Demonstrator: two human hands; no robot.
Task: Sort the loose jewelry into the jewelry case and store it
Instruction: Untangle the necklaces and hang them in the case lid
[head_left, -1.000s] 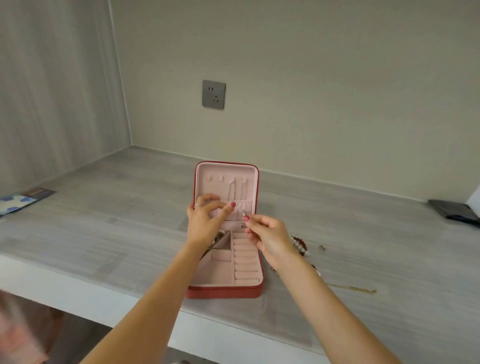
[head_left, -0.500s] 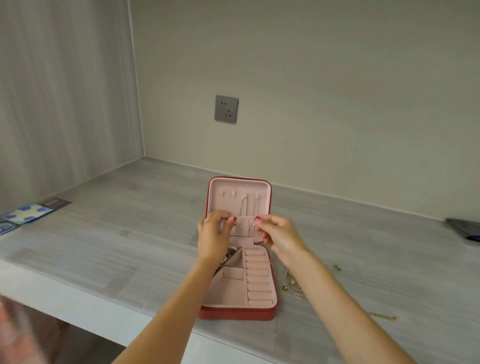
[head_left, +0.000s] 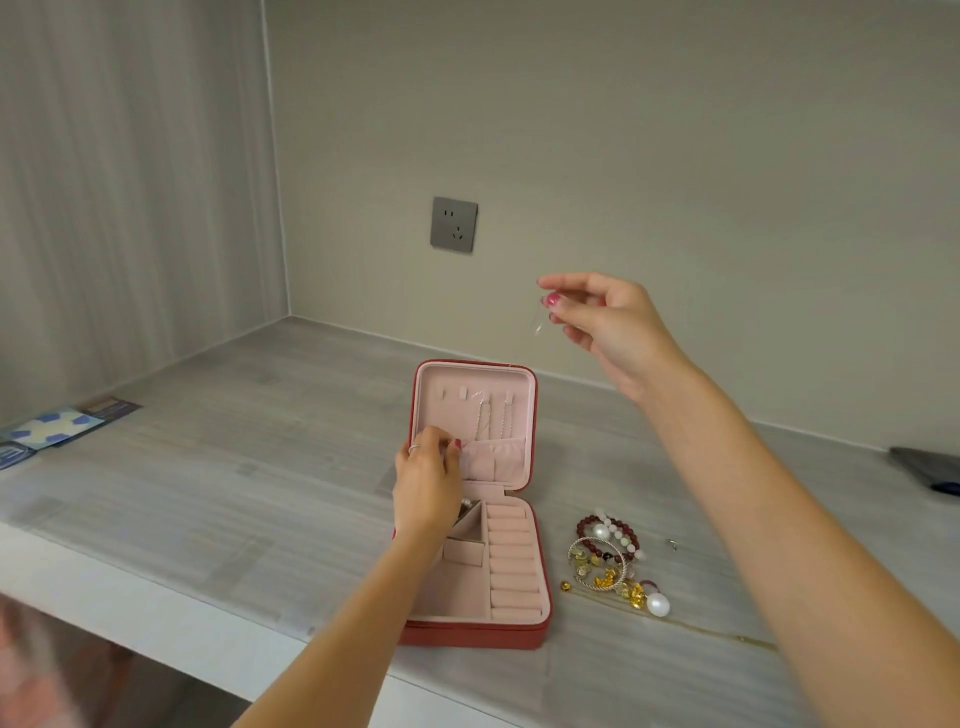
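- Lifted away since the earlier frames, the right hand (head_left: 605, 325) now hangs high above the counter at about 1 o'clock from the jewelry case (head_left: 475, 525); before, it was down at the case lid beside the left hand.
- Its thumb and forefinger pinch something thin and nearly clear, a fine chain (head_left: 537, 327) perhaps; it is too faint to name for certain.
- The left hand (head_left: 428, 480) has kept its place at the lid's lower left, fingers curled and pinching at the pink lining; what it holds I cannot tell.
- The case stands open near the counter's front edge, lid upright, tray flat; the left wrist hides part of the tray's left compartments.
- Two thin chains hang from the lid's hooks, their lower ends in the gathered pocket.
- Loose jewelry (head_left: 610, 564) lies on the counter (head_left: 234, 483) at 3 o'clock from the case, just beside it: red and white beads, pearls, gold bits, tangled together and hard to separate by eye.
- A small pin-like piece (head_left: 672, 543) lies further right; a thin gold chain (head_left: 727, 635) runs under the right forearm, partly hidden.
- Bare counter opens at 9 o'clock, ending at the side wall, where a blue-patterned card (head_left: 52, 428) is cut off by the frame.
- At far right a dark object (head_left: 927, 467) is cropped.
- A wall socket (head_left: 453, 224) sits at 12 o'clock.
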